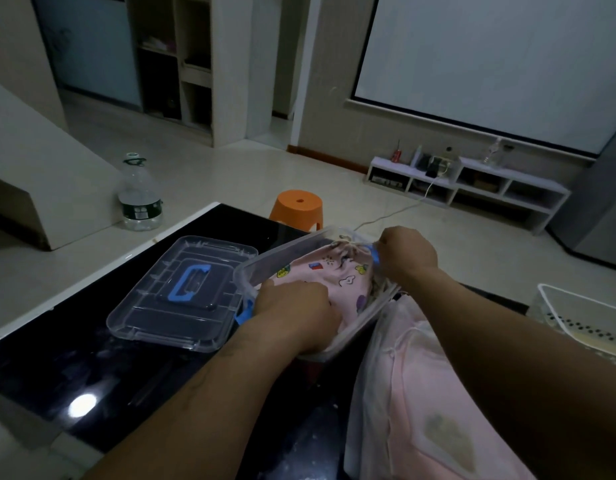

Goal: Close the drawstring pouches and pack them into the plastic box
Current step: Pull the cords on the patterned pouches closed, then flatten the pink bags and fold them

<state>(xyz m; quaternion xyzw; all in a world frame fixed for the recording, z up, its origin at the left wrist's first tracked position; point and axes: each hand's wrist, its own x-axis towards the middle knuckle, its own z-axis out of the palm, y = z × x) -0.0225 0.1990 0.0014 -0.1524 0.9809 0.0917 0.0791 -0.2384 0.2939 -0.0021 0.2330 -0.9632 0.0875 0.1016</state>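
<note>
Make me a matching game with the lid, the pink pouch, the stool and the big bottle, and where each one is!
1 lid
2 pink pouch
3 stool
4 bottle

A in the plastic box
B on the floor, orange
C on the black table
D on the floor, clear

Pairs: 1-C, 2-A, 3-B, 4-D

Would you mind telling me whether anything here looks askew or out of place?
The pink printed drawstring pouch bulges above the clear plastic box, with fabric and cord spilling over its right rim, so closing it may be hard.
</note>
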